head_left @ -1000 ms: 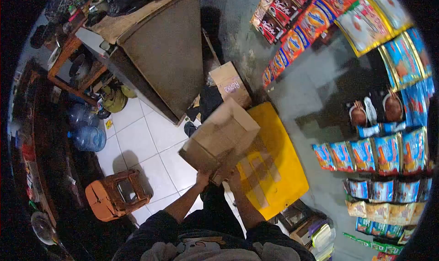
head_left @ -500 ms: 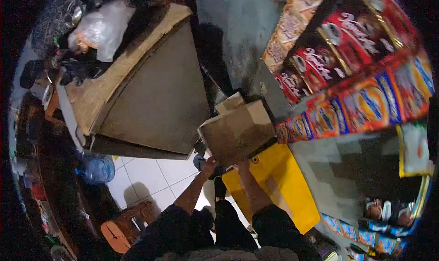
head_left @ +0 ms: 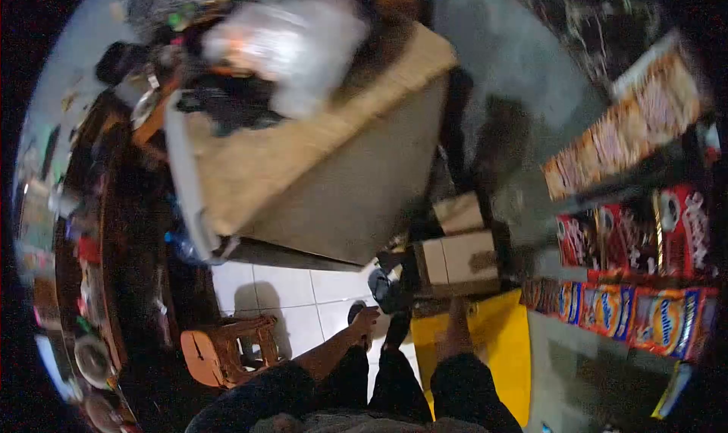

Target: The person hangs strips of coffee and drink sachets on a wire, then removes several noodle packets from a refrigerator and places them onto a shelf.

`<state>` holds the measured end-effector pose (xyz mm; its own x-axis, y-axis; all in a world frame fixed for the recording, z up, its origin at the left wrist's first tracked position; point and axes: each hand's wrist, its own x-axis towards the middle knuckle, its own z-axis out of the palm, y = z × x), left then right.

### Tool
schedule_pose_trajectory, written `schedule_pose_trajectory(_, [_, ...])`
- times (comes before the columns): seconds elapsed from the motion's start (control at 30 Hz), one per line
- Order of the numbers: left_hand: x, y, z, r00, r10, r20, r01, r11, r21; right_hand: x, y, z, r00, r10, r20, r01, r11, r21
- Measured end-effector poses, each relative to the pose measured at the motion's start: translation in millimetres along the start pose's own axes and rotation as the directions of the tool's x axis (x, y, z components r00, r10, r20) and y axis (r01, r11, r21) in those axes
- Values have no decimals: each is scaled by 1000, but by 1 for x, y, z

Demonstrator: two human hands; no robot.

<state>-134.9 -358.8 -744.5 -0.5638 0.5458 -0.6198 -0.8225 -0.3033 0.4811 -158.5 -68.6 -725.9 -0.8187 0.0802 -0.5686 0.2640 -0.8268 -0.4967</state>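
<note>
Beyond the far edge of the yellow panel (head_left: 500, 331), before your right arm: one brown cardboard box (head_left: 459, 260), top face toward you, two pale panels meeting at a straight seam, a dark shadow on the right one. What bears its weight cannot be made out.

Your right hand (head_left: 456, 318): over the yellow panel, at the near side of the box; blurred and dim, so whether its fingers grip the cardboard cannot be told.

Your left hand (head_left: 365, 324): empty, fingers loosely apart, left of the box and clear of it, above the white floor tiles (head_left: 292, 287).

Just behind the box: one further carton (head_left: 458, 211), smaller in view, tan.

To your left, farther off: one large cabinet (head_left: 349, 179), grey-brown side, worn tan top; on that top, one whitish plastic bag (head_left: 299, 46), motion-blurred, with black plastic (head_left: 235, 103) next to it. Below, partly hidden by the cabinet's corner: one blue water bottle (head_left: 182, 246). Nearer you, on the tiles: one orange-brown stool (head_left: 206, 355).

To your right, along the grey wall, strips of sachets: cream-coloured sachets (head_left: 629, 122) uppermost, red-and-dark sachets (head_left: 677, 221) next, orange-and-blue Ovaltine sachets (head_left: 661, 321) lowest.
</note>
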Motion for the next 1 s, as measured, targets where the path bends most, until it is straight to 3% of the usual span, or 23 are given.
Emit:
schedule_pose_trajectory(0.03, [-18, 29, 31, 970, 41, -239, 20, 968, 248, 4, -8, 3, 999, 6, 52, -5, 1000, -23])
schedule_pose_trajectory(0.07, [-20, 49, 33, 963, 92, -255, -34, 975, 222, -13, 2, -11, 995, 25, 99, -19, 998, -53])
schedule_pose_trajectory(0.1, [-24, 59, 28, 956, 261, -136, -148, 825, 545, -2, -7, 3, 989, 56, 140, -43, 995, -93])
schedule_pose_trajectory(0.17, [-35, 74, 18, 887, 432, 165, -279, 217, 935, -13, -6, -6, 967, 128, 220, -89, 979, -181])
schedule_pose_trajectory(0.2, [-54, 90, 35, 862, 490, 131, -275, 235, 932, -7, -10, 4, 952, 162, 260, -105, 970, -221])
schedule_pose_trajectory(0.27, [-112, 131, 93, 856, 505, -113, -348, 723, 598, -5, -17, 45, 921, 217, 324, -123, 951, -285])
schedule_pose_trajectory(0.3, [-130, 138, 100, 839, 530, -128, -366, 721, 589, -34, -20, 96, 956, 272, 112, -195, 871, -451])
schedule_pose_trajectory(0.33, [-144, 144, 105, 851, 438, -288, -279, 844, 458, -59, -19, 143, 958, 264, -110, -278, 768, -577])
schedule_pose_trajectory(0.37, [-154, 146, 110, 853, 308, -420, -192, 935, 297, -75, -15, 171, 945, 309, -105, -305, 717, -627])
schedule_pose_trajectory(0.43, [-187, 151, 116, 833, 289, -471, -168, 945, 282, -99, -4, 203, 909, 414, -39, -323, 643, -694])
schedule_pose_trajectory(0.53, [-218, 139, 96, 788, 353, -505, -341, 932, 120, -124, 13, 251, 807, 577, 122, -290, 568, -771])
schedule_pose_trajectory(0.73, [-304, 162, 103, 728, 425, -538, -518, 855, -26, -156, 28, 331, 634, 717, 290, -104, 451, -887])
schedule_pose_trajectory(0.83, [-320, 173, 90, 723, 421, -547, -541, 838, -70, -158, 41, 359, 702, 643, 307, 33, 401, -915])
schedule_pose_trajectory(1.0, [-337, 211, 54, 748, 452, -487, -568, 815, -116, -165, 82, 406, 724, 587, 362, 131, 399, -908])
